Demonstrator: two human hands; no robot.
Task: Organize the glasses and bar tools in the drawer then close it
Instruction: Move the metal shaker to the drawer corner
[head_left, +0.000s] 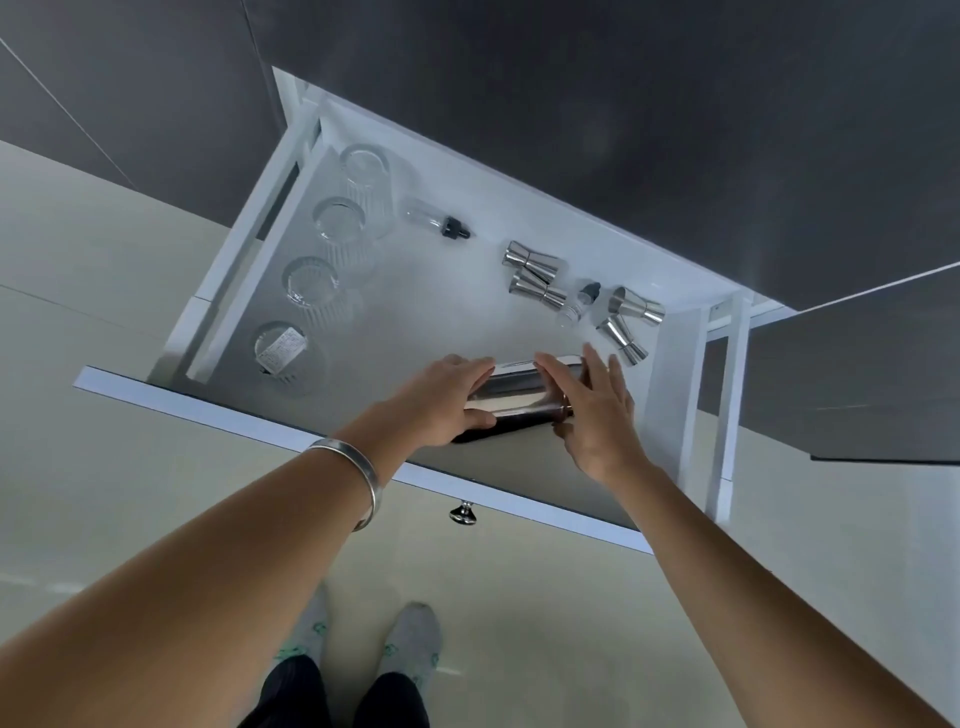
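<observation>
The white drawer (291, 423) stands pulled open below me. A steel shaker (519, 397) lies on its side near the drawer's front wall. My left hand (447, 400) grips its left end, thumb under and fingers over. My right hand (592, 415) rests against its right end with fingers spread. Several ribbed glasses (337, 221) stand in a row along the left side, the nearest one (280, 351) with a label on it. Several steel jiggers (530, 260) lie at the right, with a dropper bottle (579, 304) among them. Another dropper bottle (439, 221) lies at the back.
A chrome knob (462, 512) sticks out of the drawer front. Dark grey cabinet fronts (623, 104) rise behind the drawer, with an open dark door (857, 374) to the right. The pale floor (104, 312) and my socked feet (410, 639) are below.
</observation>
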